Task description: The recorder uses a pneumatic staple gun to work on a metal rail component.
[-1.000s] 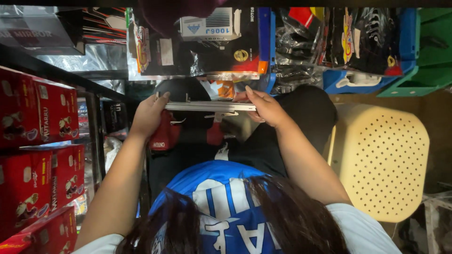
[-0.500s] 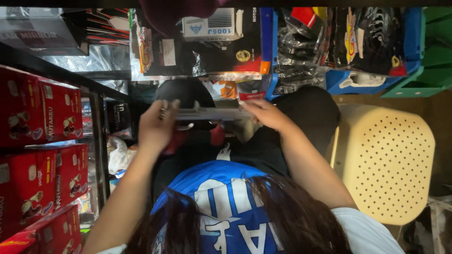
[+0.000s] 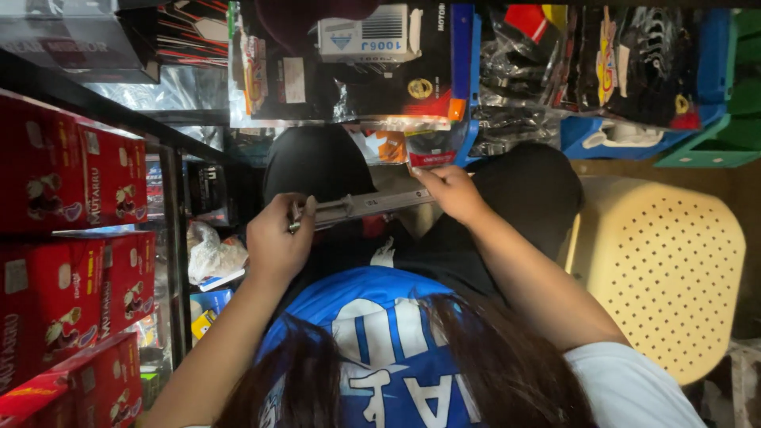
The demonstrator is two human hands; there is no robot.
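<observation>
I hold a long grey metal rod-like part (image 3: 372, 204) across my lap, both ends in my hands. My left hand (image 3: 277, 242) is closed around its left end, where a small fitting sticks out. My right hand (image 3: 448, 190) grips the right end with the fingers curled over it. The part tilts, its left end lower and nearer to me. Below it are my black trousers (image 3: 523, 190) and my blue and white shirt (image 3: 372, 333). Long dark hair hangs at the bottom of the view.
Red boxes (image 3: 71, 238) fill a black shelf rack on the left. Packaged parts in plastic bags (image 3: 380, 63) hang ahead, with blue bins (image 3: 618, 135) to the right. A yellow perforated plastic stool (image 3: 666, 269) stands at my right.
The metal part has tilted: my left hand drew its end down and towards me, while my right hand stayed near the far end. The view shifted slightly.
</observation>
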